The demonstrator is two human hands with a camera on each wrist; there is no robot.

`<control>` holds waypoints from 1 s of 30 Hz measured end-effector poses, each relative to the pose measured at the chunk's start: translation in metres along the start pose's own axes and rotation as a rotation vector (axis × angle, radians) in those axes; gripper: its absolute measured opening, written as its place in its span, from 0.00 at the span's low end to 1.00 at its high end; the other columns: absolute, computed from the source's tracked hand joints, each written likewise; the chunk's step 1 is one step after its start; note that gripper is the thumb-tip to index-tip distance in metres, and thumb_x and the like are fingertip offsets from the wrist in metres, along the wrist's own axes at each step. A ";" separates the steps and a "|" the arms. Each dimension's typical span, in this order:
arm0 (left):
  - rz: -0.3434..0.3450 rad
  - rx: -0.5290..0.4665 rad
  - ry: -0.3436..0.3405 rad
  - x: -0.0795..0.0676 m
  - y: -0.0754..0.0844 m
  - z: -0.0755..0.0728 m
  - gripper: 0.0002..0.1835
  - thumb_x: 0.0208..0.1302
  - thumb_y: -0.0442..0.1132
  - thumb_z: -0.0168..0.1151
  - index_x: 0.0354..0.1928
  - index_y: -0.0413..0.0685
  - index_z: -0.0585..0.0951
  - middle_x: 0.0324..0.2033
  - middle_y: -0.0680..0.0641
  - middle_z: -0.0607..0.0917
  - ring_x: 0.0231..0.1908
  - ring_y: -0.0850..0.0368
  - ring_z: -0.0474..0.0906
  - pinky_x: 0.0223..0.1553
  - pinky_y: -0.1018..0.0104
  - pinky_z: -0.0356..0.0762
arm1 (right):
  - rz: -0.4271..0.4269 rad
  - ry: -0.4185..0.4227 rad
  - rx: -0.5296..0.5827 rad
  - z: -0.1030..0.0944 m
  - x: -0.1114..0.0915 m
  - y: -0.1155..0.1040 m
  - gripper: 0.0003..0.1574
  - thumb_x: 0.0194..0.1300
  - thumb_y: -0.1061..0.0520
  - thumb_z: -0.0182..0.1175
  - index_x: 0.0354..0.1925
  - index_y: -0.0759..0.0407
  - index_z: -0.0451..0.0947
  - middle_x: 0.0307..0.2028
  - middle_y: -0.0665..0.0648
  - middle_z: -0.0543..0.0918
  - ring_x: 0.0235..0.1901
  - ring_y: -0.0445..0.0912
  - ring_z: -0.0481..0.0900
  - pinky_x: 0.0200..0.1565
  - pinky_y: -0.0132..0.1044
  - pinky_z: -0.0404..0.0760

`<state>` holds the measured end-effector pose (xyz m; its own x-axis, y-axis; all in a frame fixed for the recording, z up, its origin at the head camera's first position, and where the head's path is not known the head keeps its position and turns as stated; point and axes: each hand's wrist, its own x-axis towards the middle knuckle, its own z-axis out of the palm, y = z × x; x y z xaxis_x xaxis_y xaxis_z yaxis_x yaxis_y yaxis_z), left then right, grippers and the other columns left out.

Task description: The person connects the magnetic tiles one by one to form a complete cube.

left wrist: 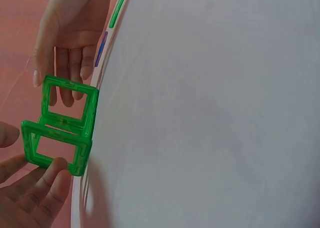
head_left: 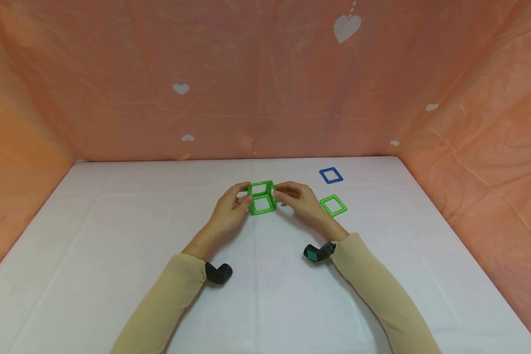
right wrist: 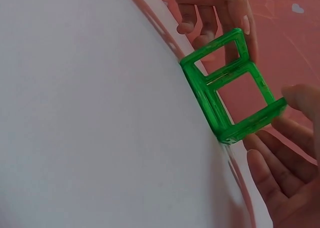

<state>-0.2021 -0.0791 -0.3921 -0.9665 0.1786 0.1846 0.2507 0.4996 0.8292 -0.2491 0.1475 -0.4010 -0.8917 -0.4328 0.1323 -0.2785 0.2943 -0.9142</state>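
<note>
- Near the middle of the white-covered bench, toward its far side: an open green box of square frames, between both hands.
- Left hand pinching the left side panel, thumb at its edge, fingers around the outside.
- Right hand mirroring that on the right side panel, thumb at the edge, fingers outside.
- Gripped from opposite sides, probably to hold the walls square and stop them folding at edge-to-edge joins.
- Pinched at the rims rather than through the windows, presumably for control over the panel angles.
- Contact between box and bench: cannot tell.
- Flat on the bench, right of the right hand: a loose green frame nearer, a blue frame beyond, well clear of the box, likely for easy reach.
- By count: one box, apparently four green panels (base, back, two sides); one loose green frame; one blue frame.
</note>
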 end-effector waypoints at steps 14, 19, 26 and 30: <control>0.017 -0.011 0.012 -0.001 -0.001 0.001 0.23 0.70 0.36 0.52 0.65 0.39 0.69 0.56 0.37 0.75 0.42 0.46 0.78 0.45 0.55 0.76 | 0.015 0.090 -0.005 0.001 -0.001 -0.007 0.18 0.68 0.56 0.58 0.51 0.67 0.78 0.37 0.70 0.84 0.33 0.56 0.82 0.40 0.41 0.81; 0.026 -0.014 0.019 -0.001 -0.001 0.001 0.22 0.69 0.36 0.53 0.64 0.39 0.70 0.55 0.37 0.76 0.42 0.46 0.78 0.46 0.54 0.77 | 0.007 0.111 0.016 0.000 0.002 0.002 0.16 0.67 0.54 0.59 0.48 0.64 0.80 0.30 0.61 0.84 0.29 0.48 0.82 0.35 0.36 0.81; 0.042 -0.009 0.020 -0.002 -0.002 0.001 0.22 0.69 0.35 0.54 0.63 0.38 0.71 0.56 0.37 0.76 0.45 0.45 0.78 0.48 0.53 0.76 | 0.020 0.105 0.039 0.000 0.003 0.003 0.18 0.68 0.54 0.59 0.48 0.66 0.79 0.32 0.63 0.84 0.29 0.47 0.81 0.35 0.36 0.81; 0.041 -0.023 0.013 -0.002 -0.003 0.001 0.22 0.70 0.35 0.53 0.64 0.39 0.70 0.59 0.37 0.75 0.51 0.43 0.77 0.52 0.51 0.76 | 0.061 0.104 0.047 0.000 0.003 0.002 0.19 0.68 0.53 0.59 0.50 0.66 0.79 0.36 0.67 0.84 0.30 0.46 0.81 0.35 0.35 0.80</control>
<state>-0.2008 -0.0804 -0.3956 -0.9562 0.1873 0.2250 0.2885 0.4727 0.8326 -0.2523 0.1463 -0.4026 -0.9394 -0.3239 0.1125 -0.2077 0.2764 -0.9383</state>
